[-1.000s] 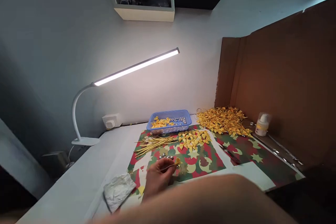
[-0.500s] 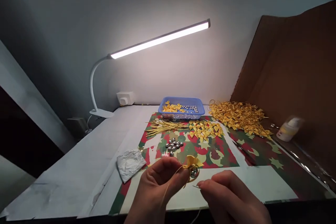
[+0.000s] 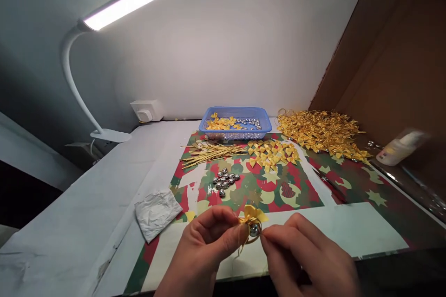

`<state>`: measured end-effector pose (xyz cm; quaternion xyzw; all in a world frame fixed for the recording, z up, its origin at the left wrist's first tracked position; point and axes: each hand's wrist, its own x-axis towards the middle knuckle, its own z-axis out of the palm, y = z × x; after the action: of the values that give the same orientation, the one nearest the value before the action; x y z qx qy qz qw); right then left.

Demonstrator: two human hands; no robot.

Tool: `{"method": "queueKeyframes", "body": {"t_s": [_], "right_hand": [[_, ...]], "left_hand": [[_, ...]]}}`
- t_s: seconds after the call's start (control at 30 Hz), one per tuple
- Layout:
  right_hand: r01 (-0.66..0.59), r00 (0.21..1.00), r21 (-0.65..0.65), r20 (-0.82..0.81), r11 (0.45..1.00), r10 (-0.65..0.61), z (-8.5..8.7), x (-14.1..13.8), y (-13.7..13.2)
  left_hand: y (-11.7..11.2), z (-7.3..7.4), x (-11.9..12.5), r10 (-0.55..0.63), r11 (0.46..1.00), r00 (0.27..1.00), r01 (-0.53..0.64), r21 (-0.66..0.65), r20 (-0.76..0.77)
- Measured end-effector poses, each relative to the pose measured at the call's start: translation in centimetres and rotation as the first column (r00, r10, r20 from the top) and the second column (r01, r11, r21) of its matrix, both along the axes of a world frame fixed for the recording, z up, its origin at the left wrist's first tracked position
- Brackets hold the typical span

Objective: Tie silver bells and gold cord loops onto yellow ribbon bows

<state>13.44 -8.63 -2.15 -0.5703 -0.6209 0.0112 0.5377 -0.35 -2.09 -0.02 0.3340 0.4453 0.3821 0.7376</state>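
Note:
My left hand [image 3: 205,241] pinches a small yellow ribbon bow [image 3: 252,216] with a silver bell [image 3: 254,229] and a gold cord loop hanging under it. Fingertips of my right hand [image 3: 306,253] are pinched together right at the bell and cord, touching the same piece. Both hands hover above the near edge of a red, green and gold patterned paper [image 3: 278,190]. Just beyond them lies a small heap of silver bells [image 3: 225,180].
Further back lie gold cords [image 3: 209,151], loose yellow bows [image 3: 272,153], a blue basket [image 3: 235,123] and a big pile of finished gold pieces [image 3: 322,132]. A crumpled foil [image 3: 156,211] lies left, a white bottle [image 3: 399,148] right. Cardboard wall [image 3: 390,55] right, desk lamp [image 3: 104,55] left.
The view has tilted down and closer to the table. My right hand came in and its fingertips now meet the bow and bell that my left hand keeps holding.

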Motion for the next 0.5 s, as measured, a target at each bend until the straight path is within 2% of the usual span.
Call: {"method": "queueKeyframes", "body": {"t_s": [0.23,0.5], "right_hand": [[0.008,0.998,-0.05,0.066,0.999,-0.005,0.47,0.36,0.15],[-0.03,0.997,-0.057,0.064,0.998,0.034,0.1,0.69,-0.12]], "left_hand": [[-0.14,-0.17,0.26,0.071,0.992,0.994,-0.062,0.111,-0.086],[-0.17,-0.12,0.54,0.039,0.994,0.997,-0.032,0.102,-0.061]]}}
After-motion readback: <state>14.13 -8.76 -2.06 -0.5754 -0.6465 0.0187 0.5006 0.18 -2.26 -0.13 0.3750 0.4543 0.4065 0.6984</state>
